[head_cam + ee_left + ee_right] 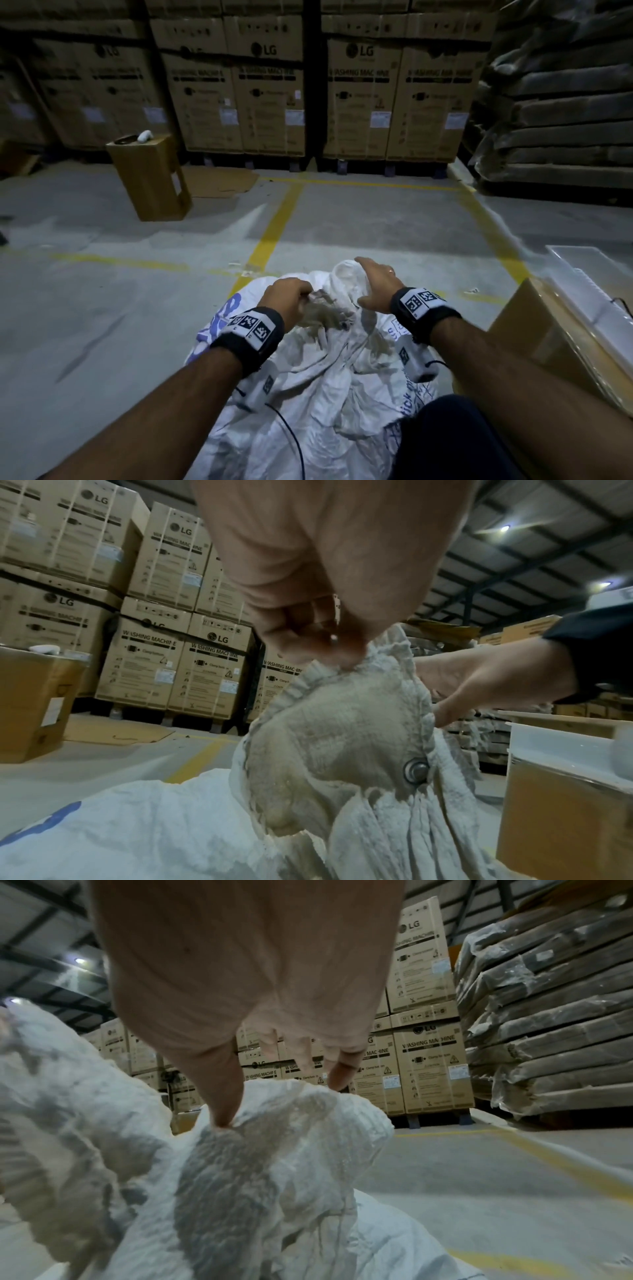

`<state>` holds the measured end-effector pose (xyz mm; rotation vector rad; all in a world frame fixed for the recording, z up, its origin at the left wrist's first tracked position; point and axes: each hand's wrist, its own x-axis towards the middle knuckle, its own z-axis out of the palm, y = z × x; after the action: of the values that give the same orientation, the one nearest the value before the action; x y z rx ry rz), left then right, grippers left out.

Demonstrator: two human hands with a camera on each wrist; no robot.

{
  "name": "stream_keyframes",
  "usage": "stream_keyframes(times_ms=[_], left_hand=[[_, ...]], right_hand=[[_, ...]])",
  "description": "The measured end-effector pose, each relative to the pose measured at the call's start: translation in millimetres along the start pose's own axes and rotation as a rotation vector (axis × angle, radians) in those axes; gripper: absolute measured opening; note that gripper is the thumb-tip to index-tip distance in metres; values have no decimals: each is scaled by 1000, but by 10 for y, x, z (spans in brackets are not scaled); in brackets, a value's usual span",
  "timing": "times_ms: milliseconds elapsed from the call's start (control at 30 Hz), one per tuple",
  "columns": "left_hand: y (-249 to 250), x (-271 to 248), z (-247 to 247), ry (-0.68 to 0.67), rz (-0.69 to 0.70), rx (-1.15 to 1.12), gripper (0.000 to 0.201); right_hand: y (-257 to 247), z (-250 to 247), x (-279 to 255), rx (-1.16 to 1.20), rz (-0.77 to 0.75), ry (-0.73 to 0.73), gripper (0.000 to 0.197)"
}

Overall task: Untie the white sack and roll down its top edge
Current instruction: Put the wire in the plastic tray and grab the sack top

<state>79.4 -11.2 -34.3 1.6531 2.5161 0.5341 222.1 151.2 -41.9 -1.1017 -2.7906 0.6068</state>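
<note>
Head view, with both wrist views. A large white woven plastic sack [308,394] with blue printing is lying on the grey concrete floor [102,308], directly in front of the person and just beside a brown cardboard box [548,342] at the floor's right edge. The left hand [286,299] is pinching a bunched, dirty fold of the sack's fabric near its mouth, fingers curled round it; the left wrist view is showing a metal eyelet [416,771] in that fabric. The right hand [376,287] is reaching over the raised white top of the sack with fingers spread and fairly straight, thumb and fingertips [339,1077] pressing on the cloth and not yet closing on it. No cord or knot is showing plainly, so whether the sack is already untied cannot be told. Judged from this, the mouth is being loosened and spread. To do it well, the left hand should be anchoring its fold while the right is drawing the opposite rim away, opening the mouth evenly before folding the edge outward in small turns, keeping the sack from tipping. Stacked brown cartons [267,85] printed "LG WASHING MACHINE" are standing along the floor's far edge.
</note>
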Motion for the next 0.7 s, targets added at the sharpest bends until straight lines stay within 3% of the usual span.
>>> stream_keyframes(times_ms=[133,267,300,433,500,600,633,700], left_hand=[[-137,-238,0,18,74,-160,24],[-275,-454,-29,45,221,-223,28],[-296,-499,-35,52,269,-235,26],[-299,-720,-81,49,474,-276,23],[-269,-831,-112,24,550,-266,22],[-288,-945,-116,37,582,-276,21],[-321,-976,-106,46,574,-286,22],[-411,-1036,-80,56,543,-305,22]], right_hand=[[-79,-6,35,-63,1,-73,91],[-148,-61,-14,-199,-6,-113,65],[-165,-71,-42,-227,-8,-93,66],[-239,-109,-130,-219,-24,-51,105],[-277,-137,-175,-274,-48,-94,91],[-327,-185,-291,-401,-127,-42,23],[-313,-211,-340,-418,-148,-14,16],[-298,-297,-484,-412,-186,6,26]])
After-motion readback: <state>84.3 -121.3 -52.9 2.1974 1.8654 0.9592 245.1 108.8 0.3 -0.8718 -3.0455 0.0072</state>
